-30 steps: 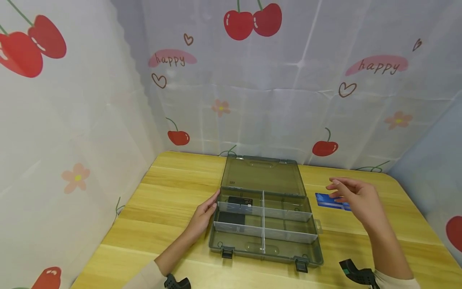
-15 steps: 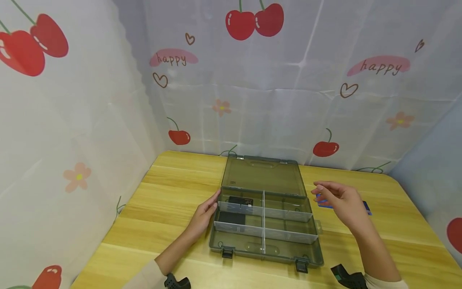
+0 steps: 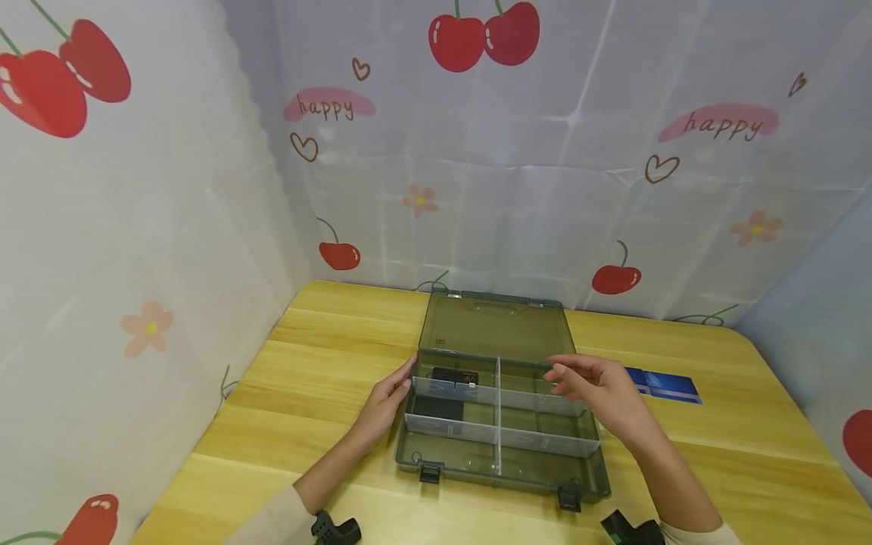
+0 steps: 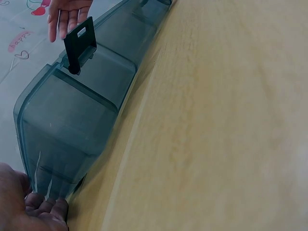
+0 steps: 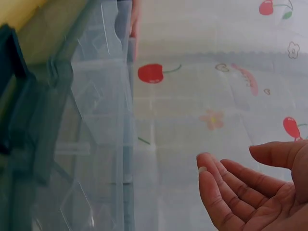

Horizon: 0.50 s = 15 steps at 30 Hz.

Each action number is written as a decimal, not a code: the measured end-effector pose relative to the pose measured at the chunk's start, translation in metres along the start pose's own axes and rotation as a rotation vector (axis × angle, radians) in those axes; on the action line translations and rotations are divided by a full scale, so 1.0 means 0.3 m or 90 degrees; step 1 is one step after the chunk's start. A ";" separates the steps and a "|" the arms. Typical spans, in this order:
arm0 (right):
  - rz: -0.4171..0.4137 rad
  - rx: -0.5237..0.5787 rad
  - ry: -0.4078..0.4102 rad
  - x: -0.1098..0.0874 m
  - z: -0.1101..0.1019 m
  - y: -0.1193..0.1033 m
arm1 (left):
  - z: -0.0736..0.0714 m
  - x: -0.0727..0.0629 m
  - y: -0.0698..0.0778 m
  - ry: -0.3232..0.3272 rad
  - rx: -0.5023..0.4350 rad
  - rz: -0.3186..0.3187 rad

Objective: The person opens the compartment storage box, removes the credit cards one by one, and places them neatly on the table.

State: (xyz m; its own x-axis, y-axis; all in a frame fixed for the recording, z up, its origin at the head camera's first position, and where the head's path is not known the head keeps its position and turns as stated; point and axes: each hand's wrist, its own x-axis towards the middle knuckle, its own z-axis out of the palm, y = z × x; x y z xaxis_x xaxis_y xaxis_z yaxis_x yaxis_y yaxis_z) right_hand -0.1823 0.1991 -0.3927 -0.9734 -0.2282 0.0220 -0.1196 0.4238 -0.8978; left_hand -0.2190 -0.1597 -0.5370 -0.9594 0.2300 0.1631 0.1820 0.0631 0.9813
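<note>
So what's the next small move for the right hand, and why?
Probably ease the right hand leftward, over the black VIP card, ready to pinch it. That hand looks empty, its fingers appear to hang over the right side of the box, and the card lies across the long divider. The lid is open, and the left hand rests against the box's left side.

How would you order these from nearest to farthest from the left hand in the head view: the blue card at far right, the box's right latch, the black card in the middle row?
From the left hand:
1. Black card, just right, inside the box.
2. Right latch, at the box's front.
3. Blue card, far right, on the table.
</note>
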 end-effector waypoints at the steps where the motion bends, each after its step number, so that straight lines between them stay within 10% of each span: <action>1: 0.001 0.009 -0.008 0.001 0.008 0.000 | 0.001 0.001 0.000 -0.001 -0.001 0.000; 15: -0.004 0.084 -0.097 0.034 0.110 -0.004 | 0.006 -0.003 0.000 -0.001 0.006 -0.003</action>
State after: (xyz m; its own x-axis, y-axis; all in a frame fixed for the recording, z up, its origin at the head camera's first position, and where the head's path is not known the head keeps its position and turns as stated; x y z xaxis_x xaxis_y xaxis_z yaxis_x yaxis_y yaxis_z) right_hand -0.1857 0.1674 -0.4059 -0.9307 -0.3646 -0.0299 -0.0892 0.3054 -0.9480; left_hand -0.2179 -0.1581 -0.5372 -0.9602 0.2306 0.1578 0.1790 0.0739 0.9811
